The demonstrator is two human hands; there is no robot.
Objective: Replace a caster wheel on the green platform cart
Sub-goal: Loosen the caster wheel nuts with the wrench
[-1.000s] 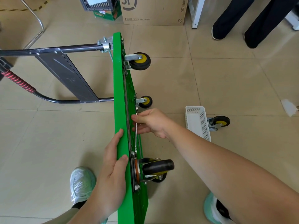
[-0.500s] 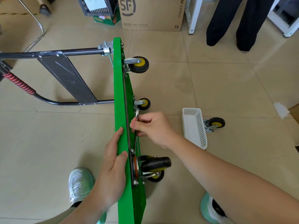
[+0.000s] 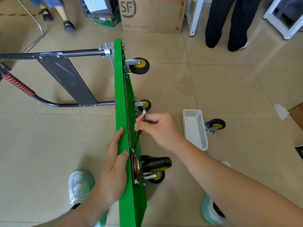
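the cardboard box (image 3: 152, 15) reads "sf", "sf express", "f6".

I see large beige floor tiles (image 3: 229, 95) with thin dark joints, faintly glossy under even light. A cardboard box (image 3: 152, 15) printed SF Express stands at the far side. Just left of the box, a black crate (image 3: 98, 7) sits on a green carton (image 3: 106, 22). Right of the box come a white frame leg (image 3: 193, 17), a person's black trousers (image 3: 226, 22), then white furniture (image 3: 285, 18). A paper scrap (image 3: 280, 111) lies right of the box, nearer me.
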